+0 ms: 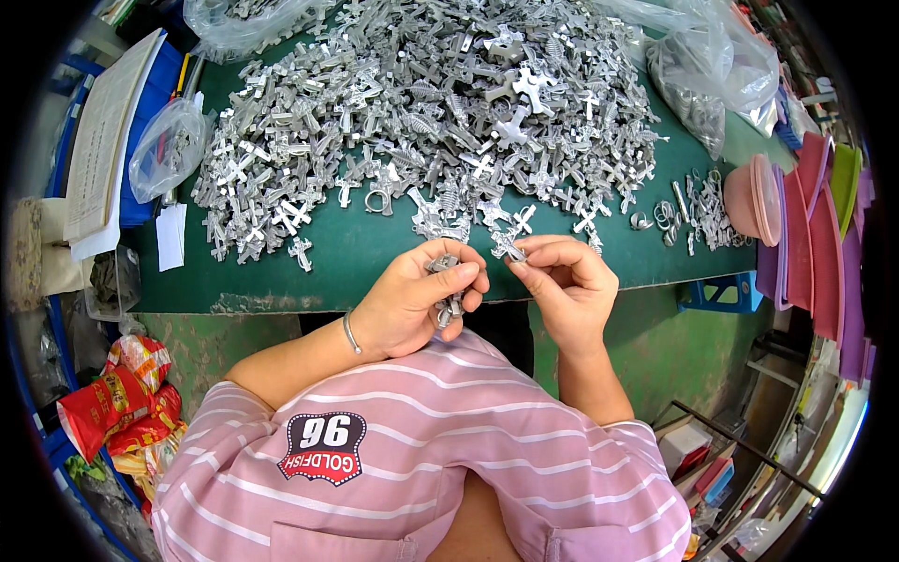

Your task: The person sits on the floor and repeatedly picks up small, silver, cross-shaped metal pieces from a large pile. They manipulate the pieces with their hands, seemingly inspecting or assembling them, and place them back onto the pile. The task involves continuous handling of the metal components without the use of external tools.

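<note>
My left hand, with a silver bangle at its wrist, is curled around several small silver metal pieces. Between thumb and fingertips, my right hand pinches one silver cross-shaped metal piece. Both hands are close together at the front edge of the green table. Just beyond them a large heap of similar silver metal pieces spreads over the tabletop. Many of these are cross-shaped, and a few rings lie among them. The exact shapes inside my left palm are hidden by the fingers.
Clear plastic bags stand at the far right. Loose rings and small parts lie near stacked pink trays. Papers lean on a blue bin at left, beside a plastic bag. Red packets sit lower left.
</note>
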### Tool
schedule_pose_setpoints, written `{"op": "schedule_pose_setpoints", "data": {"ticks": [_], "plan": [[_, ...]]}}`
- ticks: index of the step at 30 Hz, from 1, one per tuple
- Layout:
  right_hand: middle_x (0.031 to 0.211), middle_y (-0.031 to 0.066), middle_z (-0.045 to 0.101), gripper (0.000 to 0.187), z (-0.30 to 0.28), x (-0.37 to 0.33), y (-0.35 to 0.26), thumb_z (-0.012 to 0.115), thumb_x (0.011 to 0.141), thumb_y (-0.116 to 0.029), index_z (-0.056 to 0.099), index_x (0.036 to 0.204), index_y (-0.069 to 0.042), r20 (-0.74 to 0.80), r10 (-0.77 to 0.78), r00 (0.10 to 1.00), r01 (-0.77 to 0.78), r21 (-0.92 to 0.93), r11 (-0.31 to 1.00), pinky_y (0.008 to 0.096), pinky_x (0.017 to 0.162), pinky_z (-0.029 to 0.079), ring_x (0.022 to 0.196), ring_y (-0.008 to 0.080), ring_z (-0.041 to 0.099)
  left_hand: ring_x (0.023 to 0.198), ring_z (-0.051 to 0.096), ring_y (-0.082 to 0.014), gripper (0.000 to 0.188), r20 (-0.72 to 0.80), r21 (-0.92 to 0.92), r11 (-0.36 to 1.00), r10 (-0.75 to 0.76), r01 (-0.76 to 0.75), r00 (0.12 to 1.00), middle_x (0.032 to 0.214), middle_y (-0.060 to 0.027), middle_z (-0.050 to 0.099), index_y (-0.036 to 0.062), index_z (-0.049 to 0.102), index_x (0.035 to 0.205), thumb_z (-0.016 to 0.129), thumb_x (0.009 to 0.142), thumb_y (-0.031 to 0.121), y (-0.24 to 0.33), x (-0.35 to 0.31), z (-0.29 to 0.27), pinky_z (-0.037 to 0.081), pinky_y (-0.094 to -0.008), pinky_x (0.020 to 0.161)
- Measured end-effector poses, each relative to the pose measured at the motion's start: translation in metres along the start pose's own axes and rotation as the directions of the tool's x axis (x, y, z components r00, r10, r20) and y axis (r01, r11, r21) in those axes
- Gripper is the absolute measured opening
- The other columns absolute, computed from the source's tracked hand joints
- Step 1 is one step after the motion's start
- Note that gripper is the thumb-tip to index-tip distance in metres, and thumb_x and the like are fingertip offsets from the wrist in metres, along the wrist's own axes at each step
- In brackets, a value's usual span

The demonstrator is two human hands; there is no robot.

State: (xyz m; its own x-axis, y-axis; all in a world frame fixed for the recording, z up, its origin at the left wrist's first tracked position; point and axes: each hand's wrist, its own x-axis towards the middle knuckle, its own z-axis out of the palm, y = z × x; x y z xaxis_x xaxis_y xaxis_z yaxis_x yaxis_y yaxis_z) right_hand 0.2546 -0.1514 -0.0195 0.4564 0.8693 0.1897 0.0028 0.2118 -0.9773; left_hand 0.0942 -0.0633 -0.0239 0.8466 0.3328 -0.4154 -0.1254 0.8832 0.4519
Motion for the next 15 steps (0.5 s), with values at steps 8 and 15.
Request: {"op": "schedule_pose_setpoints", "data": {"ticks": [8,15], "plan": [[0.085,0.0135,0.062,0.02,0.013,0.019,-0.014,0.064,0.064,0.01,0.061,0.081,0.001,0.332,-0.388,0.86,0.492,-0.339,0.802,0.0324,0.065,0.048,0.073,0.0264,0.06,0.07,0.059,-0.015,0.029,0.088,-0.168,0.986,-0.01,0.025,0.996,0.086,-0.0101,0.057,0.0029,0.05,0.098,0.041,0.094,0.03,0.003,0.002,-0.005,0.045,-0.024,0.039],[0.081,0.0107,0.056,0.013,0.018,0.049,0.022,0.065,0.069,0.001,0.06,0.081,-0.001,0.161,-0.34,0.927,0.331,-0.777,0.535,0.0345,0.066,0.044,0.075,0.0281,0.054,0.07,0.057,-0.0146,0.026,0.055,-0.117,0.993,-0.011,0.017,0.998,0.085,-0.0104,0.056,0.0024,0.05,0.094,0.043,0.093,0.027,0.004,0.001,-0.003,0.044,-0.0237,0.037]]}}
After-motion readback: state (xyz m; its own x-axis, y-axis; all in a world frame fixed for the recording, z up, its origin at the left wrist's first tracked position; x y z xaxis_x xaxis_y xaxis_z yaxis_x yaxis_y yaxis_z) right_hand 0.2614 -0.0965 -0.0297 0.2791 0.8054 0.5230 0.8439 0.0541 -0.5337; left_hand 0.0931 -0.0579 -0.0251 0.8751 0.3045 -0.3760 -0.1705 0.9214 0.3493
